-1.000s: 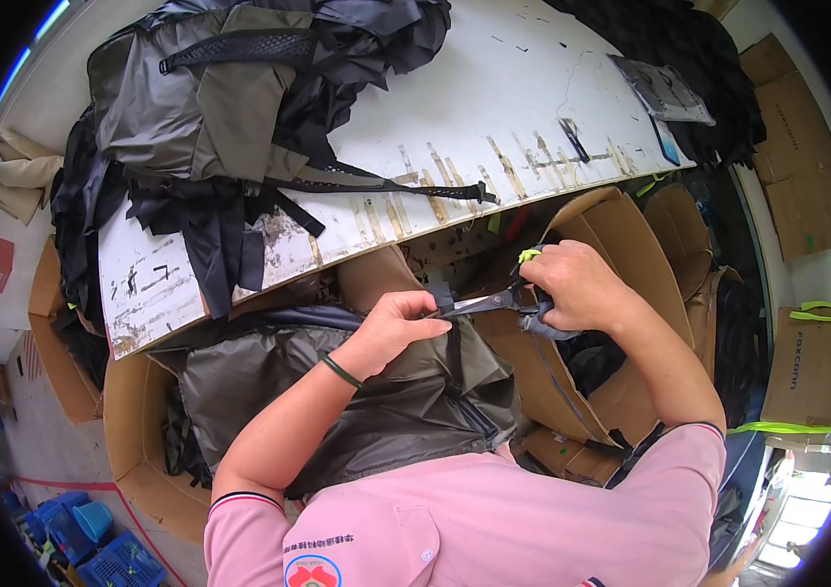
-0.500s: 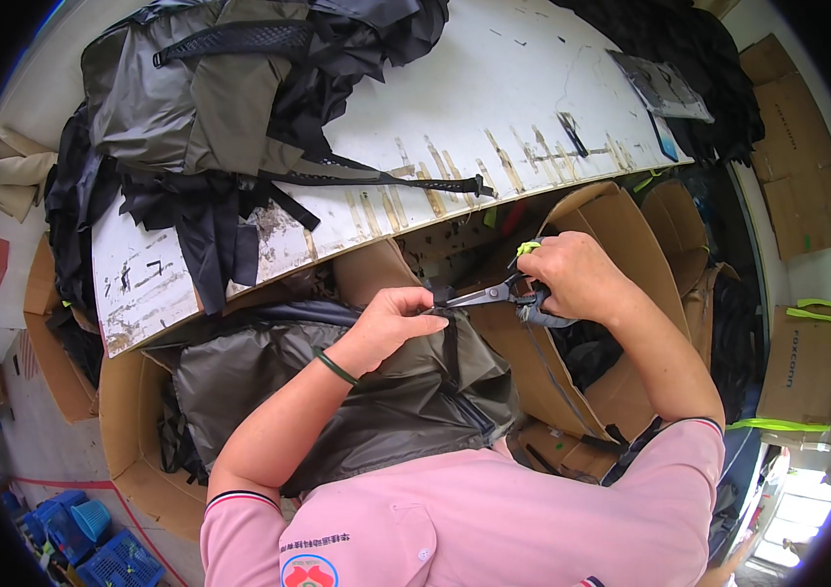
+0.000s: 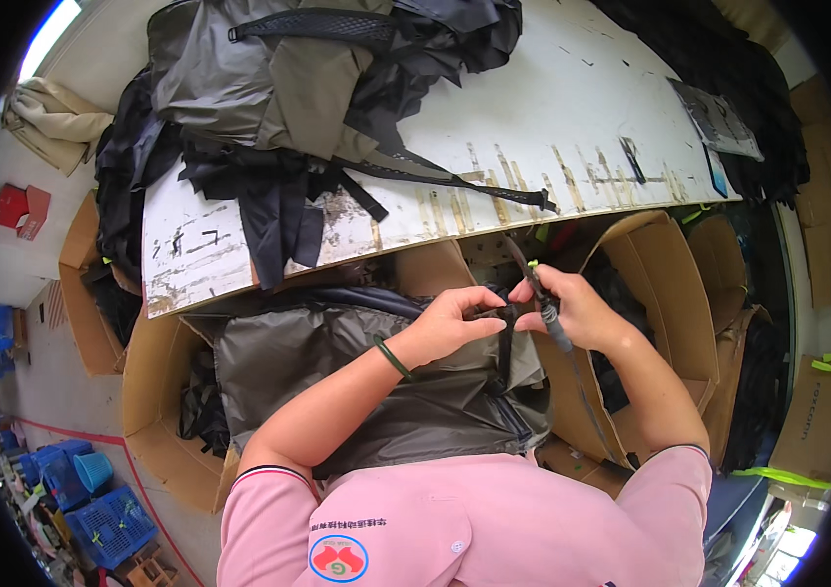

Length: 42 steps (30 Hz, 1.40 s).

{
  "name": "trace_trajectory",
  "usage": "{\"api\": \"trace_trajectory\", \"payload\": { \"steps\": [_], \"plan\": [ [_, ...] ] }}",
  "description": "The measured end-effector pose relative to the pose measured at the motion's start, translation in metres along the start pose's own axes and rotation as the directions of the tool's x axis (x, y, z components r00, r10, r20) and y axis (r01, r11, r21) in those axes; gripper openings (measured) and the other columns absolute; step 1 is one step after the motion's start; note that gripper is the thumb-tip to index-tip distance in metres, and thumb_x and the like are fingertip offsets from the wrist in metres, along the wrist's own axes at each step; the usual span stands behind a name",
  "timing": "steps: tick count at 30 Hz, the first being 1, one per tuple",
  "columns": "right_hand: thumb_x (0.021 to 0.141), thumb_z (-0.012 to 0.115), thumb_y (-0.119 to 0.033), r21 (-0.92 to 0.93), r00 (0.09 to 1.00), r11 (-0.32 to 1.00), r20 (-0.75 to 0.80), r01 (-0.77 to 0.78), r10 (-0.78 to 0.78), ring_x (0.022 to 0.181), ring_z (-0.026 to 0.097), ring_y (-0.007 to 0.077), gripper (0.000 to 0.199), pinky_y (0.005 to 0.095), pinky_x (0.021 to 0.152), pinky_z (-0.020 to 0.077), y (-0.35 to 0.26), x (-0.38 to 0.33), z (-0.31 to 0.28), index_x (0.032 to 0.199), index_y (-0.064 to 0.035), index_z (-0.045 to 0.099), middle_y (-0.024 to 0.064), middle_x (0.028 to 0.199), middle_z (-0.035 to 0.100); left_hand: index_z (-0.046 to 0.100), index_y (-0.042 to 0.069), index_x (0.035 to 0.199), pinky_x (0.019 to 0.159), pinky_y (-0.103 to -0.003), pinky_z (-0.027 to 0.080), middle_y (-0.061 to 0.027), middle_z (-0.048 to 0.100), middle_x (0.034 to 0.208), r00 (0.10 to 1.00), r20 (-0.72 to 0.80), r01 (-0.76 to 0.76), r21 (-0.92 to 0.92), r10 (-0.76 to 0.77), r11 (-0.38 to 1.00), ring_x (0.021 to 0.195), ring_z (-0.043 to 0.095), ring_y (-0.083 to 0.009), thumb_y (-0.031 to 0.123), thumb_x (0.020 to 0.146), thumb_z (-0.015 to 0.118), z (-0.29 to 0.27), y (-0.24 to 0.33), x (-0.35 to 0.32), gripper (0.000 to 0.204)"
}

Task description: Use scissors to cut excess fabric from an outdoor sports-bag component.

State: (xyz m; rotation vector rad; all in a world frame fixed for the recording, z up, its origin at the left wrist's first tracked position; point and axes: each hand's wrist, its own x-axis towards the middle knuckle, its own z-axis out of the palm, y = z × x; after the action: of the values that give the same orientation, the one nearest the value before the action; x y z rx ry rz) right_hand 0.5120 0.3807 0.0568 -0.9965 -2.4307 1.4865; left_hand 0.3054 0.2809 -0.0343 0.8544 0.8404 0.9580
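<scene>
A scuffed white table (image 3: 591,108) fills the top of the workroom view, 10 to 1 o'clock, over a grey floor. Close in, the left hand (image 3: 456,325) has thumb and forefinger pinched together on a small dark strip (image 3: 488,313). At its 3 o'clock, the right hand (image 3: 572,305) curls round scissors (image 3: 549,315) with grey-wrapped handles, its thumb and forefinger reaching the strip's other end; whether they grip it cannot be told. The scissors' tip points to 11 o'clock, clear of the strip, and whether the blades are parted is hard to make out. With steel held so near bare fingertips, a twist of the right wrist could nick the left thumb. The pinch is small, so a sharp tug might pull the strip free. Just below, a black strap (image 3: 506,354) runs down a grey-olive fabric bag (image 3: 337,377) spread from 6 to 9 o'clock; a careless snip or a dragging tip could slit that thin cloth. Farther out, cardboard cartons gape at 8 o'clock (image 3: 153,391) and 3 o'clock (image 3: 674,293), where anything dropped could vanish among dark fabric. At 11 o'clock, a webbing strap (image 3: 494,189) trails along the table's edge and might snag a raised blade.
</scene>
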Motion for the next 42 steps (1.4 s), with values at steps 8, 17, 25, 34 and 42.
{"api": "trace_trajectory", "payload": {
  "steps": [8,17,25,34,42],
  "plan": [
    [0.078,0.078,-0.005,-0.049,0.997,0.996,-0.015,-0.08,0.079,0.076,0.059,0.0183,0.026,0.0325,0.073,0.0486,0.024,0.015,0.002,0.091,0.0,0.057,0.0127,0.079,0.062,0.069,0.002,0.105,0.084,-0.039,0.051,-0.0151,0.068,0.098,0.95,-0.24,0.167,0.93,0.198,0.327,0.095,0.064,-0.0337,0.024,0.082,0.077,-0.139,0.059,-0.133,0.033],
    [0.078,0.08,-0.02,-0.387,0.998,0.92,-0.019,-0.062,0.06,0.074,0.063,0.0305,0.029,0.0378,0.069,0.0492,0.048,0.038,0.004,0.088,-0.003,0.058,0.0152,0.081,0.064,0.068,0.001,0.093,0.071,-0.02,0.045,0.0075,0.062,0.083,0.937,-0.311,0.295,0.467,-0.158,0.834,0.078,0.051,-0.0008,0.011,0.083,0.081,-0.15,0.073,-0.185,0.02],
    [0.067,0.085,-0.049,-0.58,0.928,0.724,0.248,0.373,-0.279,0.081,0.062,0.0322,0.054,0.0405,0.072,0.0452,-0.017,0.081,0.026,0.084,-0.0051,0.058,0.0096,0.081,0.061,0.069,0.0,0.096,0.07,-0.021,0.046,0.006,0.063,0.084,0.964,-0.254,0.181,0.41,-0.079,0.894,0.079,0.053,-0.0021,0.012,0.084,0.079,-0.144,0.065,-0.208,0.02],
    [0.066,0.082,-0.056,-0.592,0.875,0.675,0.452,0.441,-0.175,0.083,0.061,0.0326,0.057,0.0416,0.077,0.0454,-0.003,0.107,0.034,0.087,-0.0062,0.062,0.0096,0.083,0.062,0.066,-0.002,0.094,0.072,-0.023,0.043,0.0028,0.058,0.084,0.965,-0.26,0.105,0.439,0.014,0.892,0.081,0.051,-0.0057,0.008,0.081,0.081,-0.146,0.058,-0.213,0.022],
    [0.065,0.084,-0.051,-0.517,0.855,0.697,0.431,0.497,-0.289,0.075,0.06,0.0342,0.054,0.0439,0.069,0.0453,0.005,0.111,0.04,0.08,-0.006,0.058,0.0087,0.075,0.059,0.067,-0.002,0.093,0.07,-0.024,0.042,0.0017,0.056,0.081,0.967,-0.253,0.107,0.434,0.007,0.895,0.077,0.051,-0.0071,0.005,0.081,0.081,-0.144,0.063,-0.211,0.02]
  ]
}}
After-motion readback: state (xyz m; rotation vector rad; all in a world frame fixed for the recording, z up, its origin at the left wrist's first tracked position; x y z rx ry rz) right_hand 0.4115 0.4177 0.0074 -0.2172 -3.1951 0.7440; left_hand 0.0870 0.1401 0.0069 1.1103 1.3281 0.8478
